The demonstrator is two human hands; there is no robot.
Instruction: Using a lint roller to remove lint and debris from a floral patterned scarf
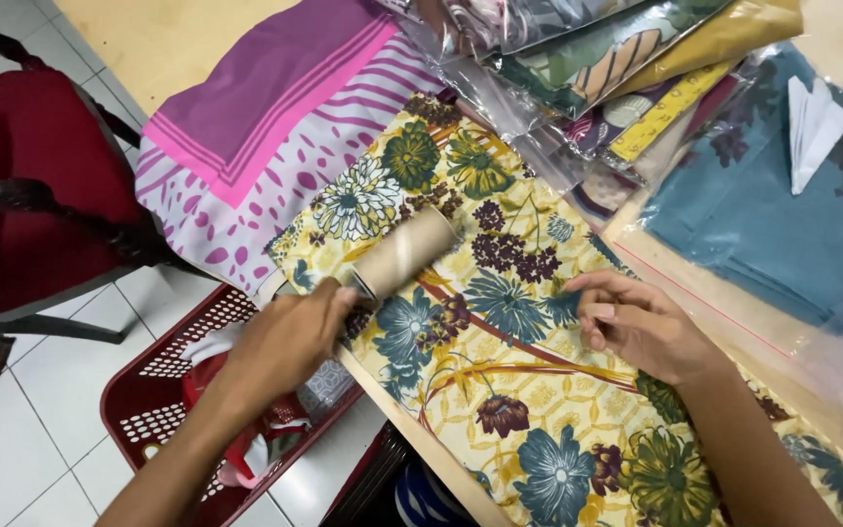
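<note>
A yellow floral cloth [529,381] with teal and purple flowers lies spread across the wooden table edge. My left hand [290,337] is closed on the handle of a lint roller, and its tan roller head [404,252] rests on the cloth, angled up to the right. My right hand [636,322] lies on the cloth just right of the roller, fingers curled and pressing the fabric down. Only the near end of the roller handle is hidden in my fist.
A purple and pink patterned cloth [265,137] lies beyond the floral one. Bagged fabrics [597,59] and a teal cloth in plastic [782,224] pile at the right. Below the table stands a red perforated basket [163,405]; a red chair [31,185] stands at the left on white tiles.
</note>
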